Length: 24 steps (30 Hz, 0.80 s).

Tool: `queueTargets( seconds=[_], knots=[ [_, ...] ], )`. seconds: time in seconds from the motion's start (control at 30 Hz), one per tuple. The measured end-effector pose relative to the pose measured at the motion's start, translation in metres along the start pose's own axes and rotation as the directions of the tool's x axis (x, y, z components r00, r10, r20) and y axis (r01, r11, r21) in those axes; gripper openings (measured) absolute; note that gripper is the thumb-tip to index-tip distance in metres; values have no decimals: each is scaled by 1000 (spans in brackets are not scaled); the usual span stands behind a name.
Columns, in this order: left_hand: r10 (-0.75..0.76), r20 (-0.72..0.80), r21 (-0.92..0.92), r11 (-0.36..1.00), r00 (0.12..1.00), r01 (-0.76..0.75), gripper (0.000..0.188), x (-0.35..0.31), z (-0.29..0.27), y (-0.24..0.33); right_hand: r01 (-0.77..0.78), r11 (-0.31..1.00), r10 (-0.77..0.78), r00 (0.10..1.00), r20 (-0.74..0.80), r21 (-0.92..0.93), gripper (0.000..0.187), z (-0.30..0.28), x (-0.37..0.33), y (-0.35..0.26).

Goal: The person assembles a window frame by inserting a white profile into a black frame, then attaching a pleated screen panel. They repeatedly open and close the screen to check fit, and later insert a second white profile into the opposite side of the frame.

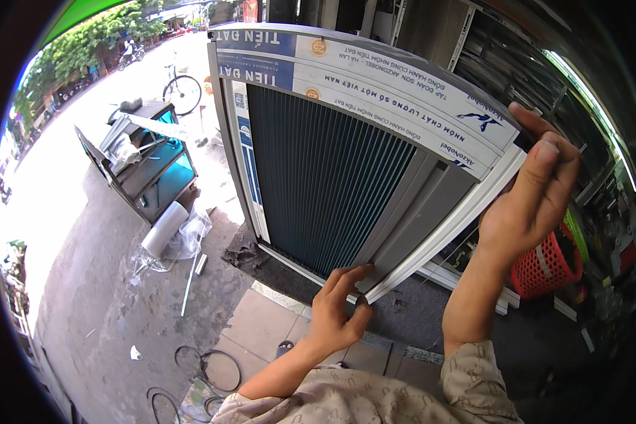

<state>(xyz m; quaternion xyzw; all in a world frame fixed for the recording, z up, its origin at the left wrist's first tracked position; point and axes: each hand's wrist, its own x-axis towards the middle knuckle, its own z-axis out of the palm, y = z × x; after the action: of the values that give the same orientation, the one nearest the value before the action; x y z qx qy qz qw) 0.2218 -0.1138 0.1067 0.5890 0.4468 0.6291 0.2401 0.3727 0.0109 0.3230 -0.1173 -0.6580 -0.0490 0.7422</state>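
Note:
A framed pleated screen [318, 177] stands tilted in front of me, its dark folds bunched toward the left inside a grey and white frame. Printed protective film in white and blue covers the frame's top rail. My right hand [526, 194] is closed around the upper right corner, thumb on the near side. Down at the lower right corner, my left hand [339, 311] pinches the frame's edge between thumb and fingers. A grey sliding bar [392, 212] runs beside the folds. The frame's far side is hidden.
On the left stands a metal work cart [145, 166] loaded with offcuts. A white roll [166, 227] and clear plastic wrap lie on the pavement near it. Cables [208, 367] coil below. Right of me are a red basket [548, 265] and racks of profiles [487, 42]. A bicycle [182, 92] is farther off.

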Motion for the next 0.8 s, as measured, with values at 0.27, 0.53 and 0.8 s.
queueTargets(
  seconds=[0.27,0.53,0.8],
  knots=[
    [390,-302,457,860,870,-227,48,28,-27,-24,-82,996,80,996,39,43,33,-7,2,-1],
    [627,-131,543,694,768,-473,79,73,-6,-32,-124,981,105,986,-128,-148,49,4,-2,-15],
    [217,-218,182,967,952,-179,31,11,-1,-47,-113,984,91,983,-156,-136,49,5,0,-12]
  ],
)
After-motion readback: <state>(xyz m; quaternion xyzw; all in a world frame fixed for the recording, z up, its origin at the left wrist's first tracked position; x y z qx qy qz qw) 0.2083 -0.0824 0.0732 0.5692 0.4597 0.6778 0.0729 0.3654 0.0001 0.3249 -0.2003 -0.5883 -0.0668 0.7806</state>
